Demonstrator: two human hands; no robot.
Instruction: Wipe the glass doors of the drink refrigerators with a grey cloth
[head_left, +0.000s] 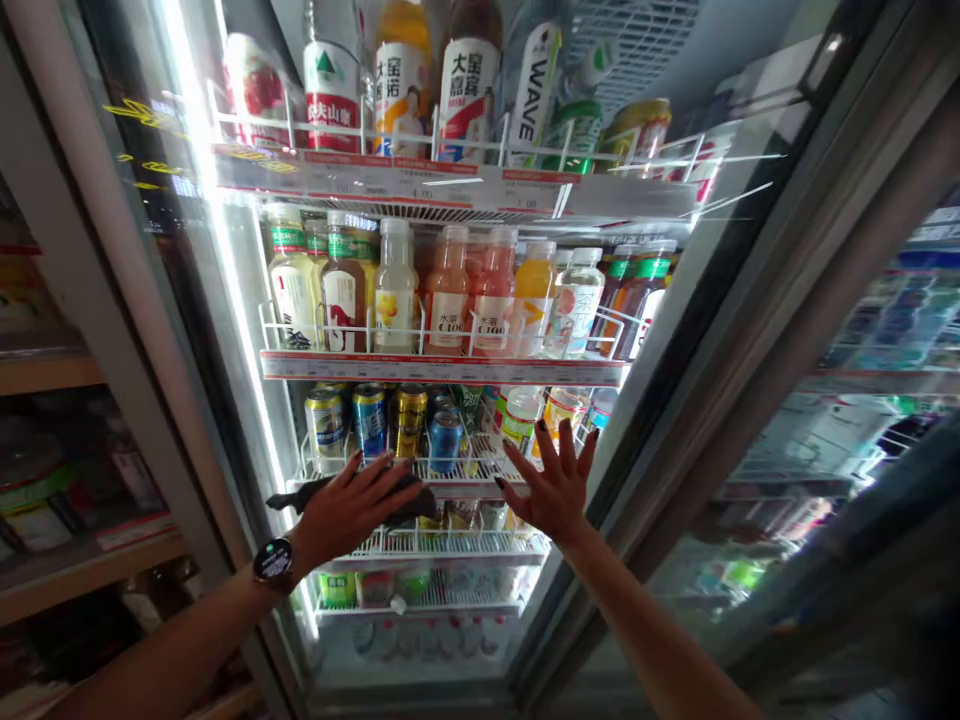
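Note:
A glass-fronted drinks cooler (441,370) fills the middle of the view. My left hand (351,512), with a watch (273,562) on its wrist, lies flat over a dark cloth (421,503) and appears to press it against the glass. The cloth sticks out on both sides of the fingers. To the right, my right hand (553,490) is open with fingers spread, palm toward the glass; whether it touches the pane I cannot tell. Behind the hands are several drink cans (370,420) and a jar-like container (519,418) on a wire shelf.
Large bottles (471,80) stand on the top shelf, smaller juice bottles (448,290) on the one below. Packaged goods (337,588) lie on a low shelf. A metal door frame (675,400) runs along the right, and wooden shelving (52,375) stands at the left.

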